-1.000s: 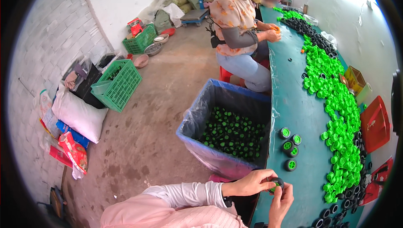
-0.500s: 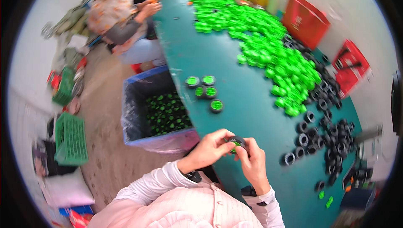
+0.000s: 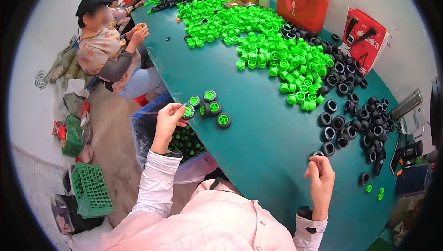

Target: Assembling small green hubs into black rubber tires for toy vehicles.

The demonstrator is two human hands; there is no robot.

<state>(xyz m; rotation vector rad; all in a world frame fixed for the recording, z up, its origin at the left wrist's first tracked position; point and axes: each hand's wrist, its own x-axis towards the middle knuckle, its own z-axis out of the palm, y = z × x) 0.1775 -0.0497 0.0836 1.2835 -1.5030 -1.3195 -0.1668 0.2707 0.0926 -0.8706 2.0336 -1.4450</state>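
Observation:
My left hand (image 3: pixel 167 122) pinches a toy wheel (image 3: pixel 188 111), a black tyre around a green hub, at the table's left edge. Close beside it, several like wheels (image 3: pixel 215 107) form a small group on the green table (image 3: pixel 258 154). Over to the right, my right hand (image 3: pixel 322 179) has its fingers bent but apart. Its fingertips reach a loose black tyre (image 3: pixel 317 154), partly hidden by them; no firm grip shows. Several more empty tyres (image 3: pixel 328 133) lie just beyond that hand.
Green hubs (image 3: pixel 258 50) are heaped across the far table, with black tyres (image 3: pixel 369 121) along its right side. A blue-lined bin (image 3: pixel 143 128) of wheels stands below the left edge. Red bags (image 3: pixel 302 8) lean by the wall. A co-worker (image 3: pixel 108 52) sits far left.
My hands have parted. The left has carried the wheel left to the grouped wheels; the right has let go of it and moved right to the loose tyres. The view has shifted too.

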